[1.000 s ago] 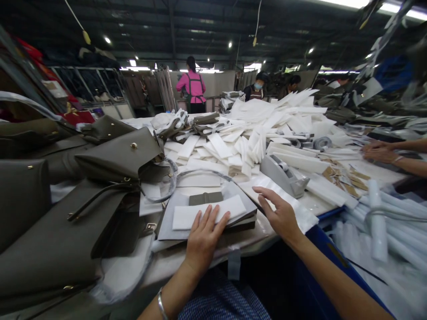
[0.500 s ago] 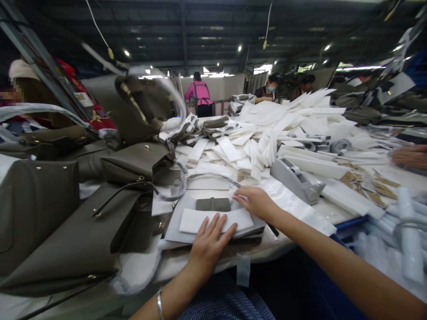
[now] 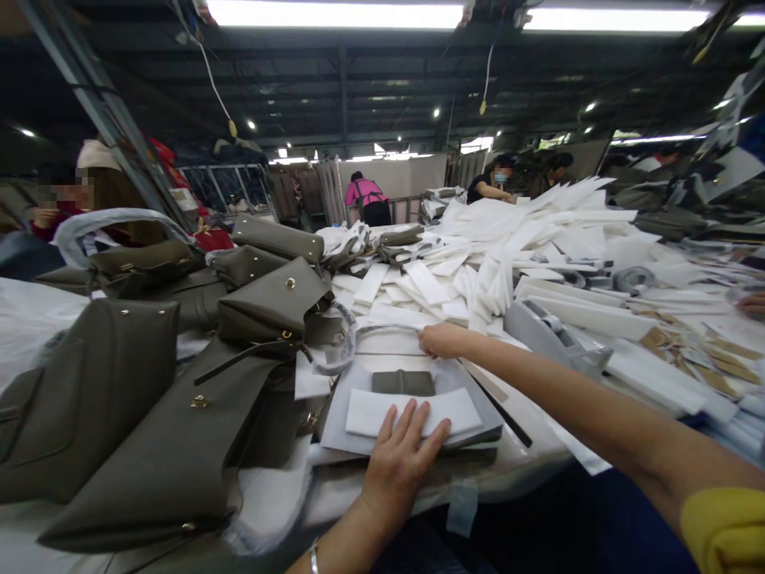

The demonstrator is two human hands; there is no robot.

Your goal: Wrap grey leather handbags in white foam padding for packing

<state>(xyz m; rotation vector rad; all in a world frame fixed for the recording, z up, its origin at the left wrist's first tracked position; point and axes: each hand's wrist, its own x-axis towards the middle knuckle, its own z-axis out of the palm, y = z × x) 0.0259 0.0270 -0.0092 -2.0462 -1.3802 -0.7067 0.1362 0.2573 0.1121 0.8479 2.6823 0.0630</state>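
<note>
A bag lies flat at the table's front edge, covered by a grey-white sheet (image 3: 340, 422). On it rest a white foam strip (image 3: 460, 410) and, just beyond, a small olive piece (image 3: 403, 383). My left hand (image 3: 400, 458) lies with fingers spread on the foam strip, pressing nothing between them. My right hand (image 3: 439, 340) is closed around the right end of a wrapped handle (image 3: 388, 328), which arches at the bag's far side. Olive bags (image 3: 161, 438) lie to the left, close to the covered bag.
A grey tape dispenser (image 3: 553, 335) stands right of my right hand. Behind it spreads a large heap of white foam pieces (image 3: 526, 219). More olive bags (image 3: 275, 239) are piled at the back left. Several people work in the background, one in pink (image 3: 364, 191).
The view has tilted up and shifted left. My right hand has closed on the handle's end, and the olive bag once raised at the left no longer hangs there. My left hand stays on the foam.
</note>
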